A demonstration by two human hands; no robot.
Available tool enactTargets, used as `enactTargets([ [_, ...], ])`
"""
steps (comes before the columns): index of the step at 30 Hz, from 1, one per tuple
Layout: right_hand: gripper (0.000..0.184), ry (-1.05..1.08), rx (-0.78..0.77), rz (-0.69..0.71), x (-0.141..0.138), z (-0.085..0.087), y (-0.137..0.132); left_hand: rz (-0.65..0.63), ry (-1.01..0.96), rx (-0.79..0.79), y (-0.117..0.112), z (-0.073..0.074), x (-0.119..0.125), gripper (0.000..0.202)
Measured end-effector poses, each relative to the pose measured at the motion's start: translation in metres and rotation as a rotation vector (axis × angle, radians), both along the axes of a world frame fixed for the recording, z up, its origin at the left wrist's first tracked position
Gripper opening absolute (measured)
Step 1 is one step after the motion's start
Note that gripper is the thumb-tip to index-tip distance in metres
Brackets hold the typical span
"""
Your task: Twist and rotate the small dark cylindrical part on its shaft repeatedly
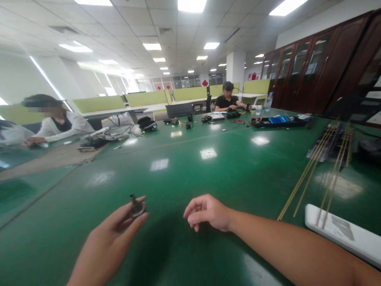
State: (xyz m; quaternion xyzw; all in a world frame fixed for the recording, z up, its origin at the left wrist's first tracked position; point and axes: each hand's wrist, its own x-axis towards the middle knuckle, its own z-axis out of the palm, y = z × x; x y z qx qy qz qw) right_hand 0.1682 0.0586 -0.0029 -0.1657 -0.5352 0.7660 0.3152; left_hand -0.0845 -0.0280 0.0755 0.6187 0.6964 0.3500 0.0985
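My left hand is raised over the green tabletop, its thumb and fingers closed around a small dark metal part with a round flange and a short shaft. The shaft points upward. My right hand hovers to the right of it, apart from the part. Its fingers are loosely curled with small gaps between them, and nothing shows in them.
Thin brass-coloured rods lie at the right beside a white flat case. A black tray with blue packets and a water bottle stand far right. Two people sit at the table, among cables and tools.
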Motion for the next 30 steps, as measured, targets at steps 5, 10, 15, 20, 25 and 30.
enactTargets([
  [5, 0.035, -0.262, 0.221, -0.400, -0.001, 0.000, 0.005, -0.116, -0.142, -0.050, 0.037, -0.022, 0.045, 0.065],
  [10, 0.049, -0.426, 0.454, -0.428, 0.000, -0.003, 0.001, -0.220, -0.064, 0.003, 0.035, -0.052, 0.050, 0.036],
  [15, 0.054, -0.505, 0.552, -0.409, 0.000, -0.006, -0.003, -0.374, -0.044, 0.055, 0.034, -0.065, 0.051, 0.025],
  [20, 0.049, -0.499, 0.547, -0.401, 0.000, -0.006, -0.005, -0.434, -0.071, 0.062, 0.036, -0.065, 0.056, 0.021],
  [25, 0.045, -0.514, 0.556, -0.396, 0.001, -0.002, -0.007, -0.349, -0.117, 0.070, 0.032, -0.069, 0.055, 0.025],
  [30, 0.041, -0.506, 0.553, -0.389, 0.000, 0.000, -0.009, -0.398, -0.115, 0.076, 0.030, -0.067, 0.055, 0.019],
])
